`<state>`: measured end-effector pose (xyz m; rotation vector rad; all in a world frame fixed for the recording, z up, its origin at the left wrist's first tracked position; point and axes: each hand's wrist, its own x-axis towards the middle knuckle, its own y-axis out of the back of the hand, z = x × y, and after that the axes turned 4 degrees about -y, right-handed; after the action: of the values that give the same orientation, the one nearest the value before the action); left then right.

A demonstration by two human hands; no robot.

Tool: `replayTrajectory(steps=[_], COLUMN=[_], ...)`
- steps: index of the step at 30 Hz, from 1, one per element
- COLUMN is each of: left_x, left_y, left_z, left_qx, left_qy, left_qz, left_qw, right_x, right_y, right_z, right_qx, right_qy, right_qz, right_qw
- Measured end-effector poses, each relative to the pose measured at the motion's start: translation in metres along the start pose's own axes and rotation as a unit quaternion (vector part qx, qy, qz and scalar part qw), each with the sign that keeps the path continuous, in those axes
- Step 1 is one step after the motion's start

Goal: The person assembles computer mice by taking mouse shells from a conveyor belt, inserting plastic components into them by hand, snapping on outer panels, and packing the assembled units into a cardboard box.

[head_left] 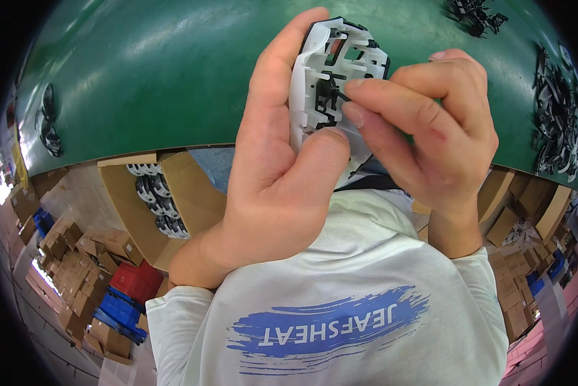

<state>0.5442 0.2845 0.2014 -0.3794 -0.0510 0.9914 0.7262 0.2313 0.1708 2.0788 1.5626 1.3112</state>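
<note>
My left hand [282,161] is closed round a white plastic housing [306,83] with black parts along its rim and inside. The housing's hollow side faces up, showing ribs, posts and openings. My left thumb presses on its lower inner edge, while the fingers run along its left side. Over the middle of the housing, my right hand [430,116] pinches the end of a small black plastic piece [331,93] between thumb and forefinger. That piece lies among the black parts inside the shell; whether it is seated there I cannot tell.
A green table [167,83] spreads beneath my hands. Black parts [553,116] are heaped at its right, more [475,16] at the far edge, and a few shells [49,122] at left. An open cardboard box [125,193] below the near edge holds stacked housings [157,199].
</note>
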Motion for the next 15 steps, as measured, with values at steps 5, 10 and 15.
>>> replayTrajectory(steps=[5,10,15], left_x=[-0.001,-0.006,-0.007], left_y=[-0.007,0.006,0.005], left_z=[-0.009,-0.014,-0.010], left_qx=[0.005,0.126,-0.044], left_qy=[-0.004,-0.026,-0.003], left_qz=[0.053,-0.008,-0.003], left_qw=[0.999,0.992,0.999], right_x=[-0.003,-0.004,-0.013], right_y=[-0.011,-0.012,-0.012], right_z=[-0.003,-0.004,0.001], right_qx=[-0.028,-0.032,-0.028], right_qy=[0.026,0.017,0.024], right_qz=[0.021,-0.011,0.004], right_qw=[0.999,0.999,0.999])
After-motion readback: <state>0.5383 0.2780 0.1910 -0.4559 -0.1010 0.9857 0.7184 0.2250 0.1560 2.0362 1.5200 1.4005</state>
